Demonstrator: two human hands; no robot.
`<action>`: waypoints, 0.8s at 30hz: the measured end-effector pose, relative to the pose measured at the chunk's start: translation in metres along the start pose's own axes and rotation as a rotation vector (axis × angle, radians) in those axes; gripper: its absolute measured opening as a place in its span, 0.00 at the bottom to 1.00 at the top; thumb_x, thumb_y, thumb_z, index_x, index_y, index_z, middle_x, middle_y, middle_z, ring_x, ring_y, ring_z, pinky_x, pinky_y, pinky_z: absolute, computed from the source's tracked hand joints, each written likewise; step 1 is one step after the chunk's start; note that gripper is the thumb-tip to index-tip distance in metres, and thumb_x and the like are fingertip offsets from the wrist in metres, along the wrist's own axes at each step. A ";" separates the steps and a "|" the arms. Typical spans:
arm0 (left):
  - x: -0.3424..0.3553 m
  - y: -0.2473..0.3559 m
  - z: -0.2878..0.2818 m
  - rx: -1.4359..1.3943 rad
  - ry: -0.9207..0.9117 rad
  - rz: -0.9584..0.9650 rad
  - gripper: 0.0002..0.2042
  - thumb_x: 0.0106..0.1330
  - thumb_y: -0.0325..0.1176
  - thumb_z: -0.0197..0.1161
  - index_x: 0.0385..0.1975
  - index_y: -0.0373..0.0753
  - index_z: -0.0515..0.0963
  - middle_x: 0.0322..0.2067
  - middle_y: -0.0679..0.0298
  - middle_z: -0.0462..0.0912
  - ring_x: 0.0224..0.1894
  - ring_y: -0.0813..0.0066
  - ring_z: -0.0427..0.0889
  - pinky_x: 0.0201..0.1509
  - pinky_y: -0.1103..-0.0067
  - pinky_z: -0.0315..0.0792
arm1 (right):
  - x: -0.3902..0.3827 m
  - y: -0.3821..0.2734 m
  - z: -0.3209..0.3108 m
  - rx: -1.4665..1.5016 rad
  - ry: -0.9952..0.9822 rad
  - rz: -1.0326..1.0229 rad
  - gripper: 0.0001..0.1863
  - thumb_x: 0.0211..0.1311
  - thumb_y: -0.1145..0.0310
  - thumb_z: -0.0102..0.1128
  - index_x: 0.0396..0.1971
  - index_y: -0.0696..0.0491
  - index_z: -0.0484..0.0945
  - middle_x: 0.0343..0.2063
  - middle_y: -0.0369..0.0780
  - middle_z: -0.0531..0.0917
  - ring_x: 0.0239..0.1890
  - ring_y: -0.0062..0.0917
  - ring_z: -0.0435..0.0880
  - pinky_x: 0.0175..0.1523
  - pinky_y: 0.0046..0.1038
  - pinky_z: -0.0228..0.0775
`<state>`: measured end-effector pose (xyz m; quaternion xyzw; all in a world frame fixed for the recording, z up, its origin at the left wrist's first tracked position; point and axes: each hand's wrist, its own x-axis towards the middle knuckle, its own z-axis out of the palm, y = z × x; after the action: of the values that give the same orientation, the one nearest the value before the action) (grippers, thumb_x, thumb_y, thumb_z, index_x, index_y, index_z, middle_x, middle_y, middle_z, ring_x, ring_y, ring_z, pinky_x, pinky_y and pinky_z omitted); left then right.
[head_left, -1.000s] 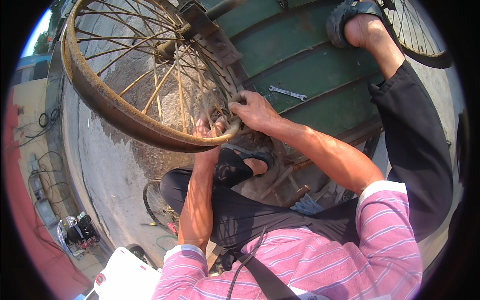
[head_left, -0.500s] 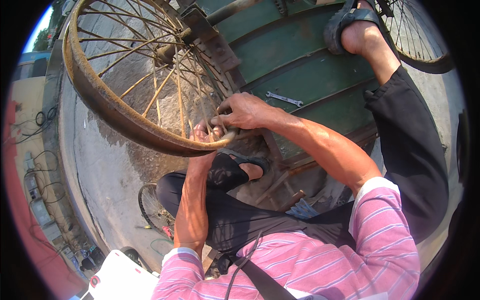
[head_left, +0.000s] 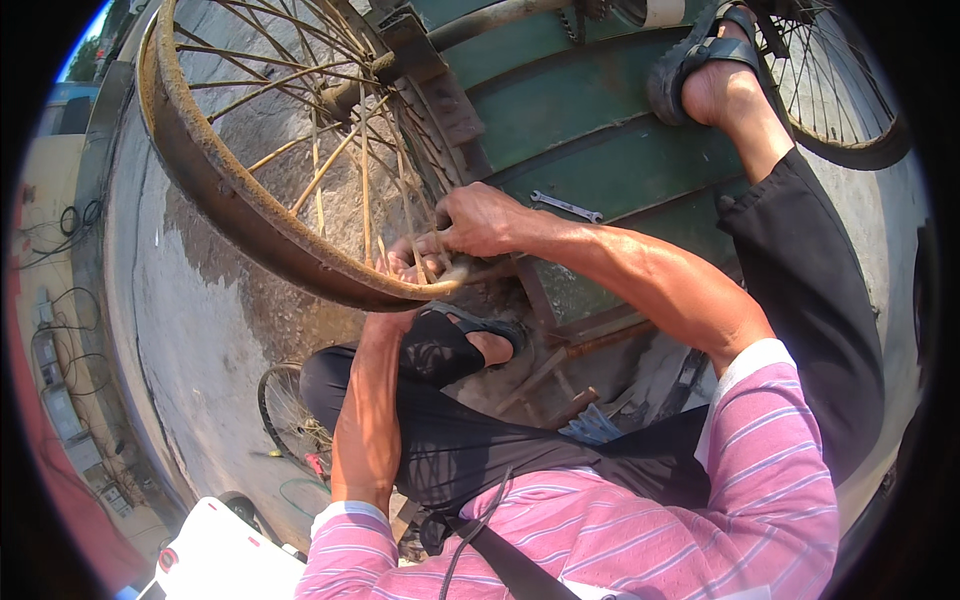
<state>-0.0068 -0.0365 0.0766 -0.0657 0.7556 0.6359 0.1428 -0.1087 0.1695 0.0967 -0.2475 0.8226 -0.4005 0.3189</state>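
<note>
A rusty spoked wheel (head_left: pixel 215 180) with a bare rim and no tyre stands at the upper left. My left hand (head_left: pixel 404 262) reaches up from under the rim's near edge, its fingers curled among the spokes; what they pinch is hidden. Just to the right, my right hand (head_left: pixel 480 220) is closed at a spoke (head_left: pixel 440 235), close above the left fingers. The wheel hub (head_left: pixel 340 98) sits beside a rusty metal bracket (head_left: pixel 440 110). An open-ended wrench (head_left: pixel 566 206) lies on the green panel (head_left: pixel 590 150), beyond my right forearm.
My sandalled right foot (head_left: pixel 722 75) rests on the panel beside another spoked wheel (head_left: pixel 835 70). A smaller wheel (head_left: pixel 290 415) lies on the concrete left of my knee. A white object (head_left: pixel 225 550) stands at the lower left. Cables (head_left: pixel 75 225) run along the left side.
The view has shifted slightly. My right fingers have drawn in closer around the spoke, and the left hand stays at the rim. The wrench lies where it was on the panel.
</note>
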 end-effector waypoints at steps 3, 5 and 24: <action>0.007 -0.012 -0.009 -0.249 -0.093 -0.080 0.16 0.71 0.33 0.72 0.55 0.37 0.82 0.41 0.69 0.87 0.37 0.83 0.84 0.38 0.82 0.80 | -0.001 -0.001 0.005 -0.031 0.067 0.035 0.35 0.63 0.36 0.71 0.37 0.61 0.90 0.34 0.56 0.89 0.40 0.50 0.90 0.46 0.46 0.79; 0.010 -0.011 -0.011 -0.423 -0.132 -0.139 0.16 0.71 0.32 0.72 0.55 0.36 0.81 0.41 0.69 0.87 0.37 0.84 0.84 0.39 0.83 0.80 | 0.001 0.004 0.008 -0.020 0.065 0.029 0.36 0.62 0.35 0.71 0.36 0.61 0.90 0.33 0.57 0.89 0.40 0.51 0.90 0.46 0.46 0.79; 0.062 0.002 0.019 -0.540 0.414 -0.044 0.25 0.87 0.49 0.48 0.72 0.37 0.66 0.47 0.56 0.82 0.45 0.63 0.85 0.49 0.68 0.82 | -0.028 0.014 0.020 0.444 0.075 0.034 0.29 0.62 0.51 0.71 0.47 0.65 0.86 0.36 0.55 0.89 0.39 0.37 0.88 0.48 0.39 0.78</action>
<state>-0.0635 -0.0121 0.0575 -0.2452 0.5713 0.7829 -0.0223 -0.0774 0.1854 0.0851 -0.1425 0.7295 -0.5753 0.3414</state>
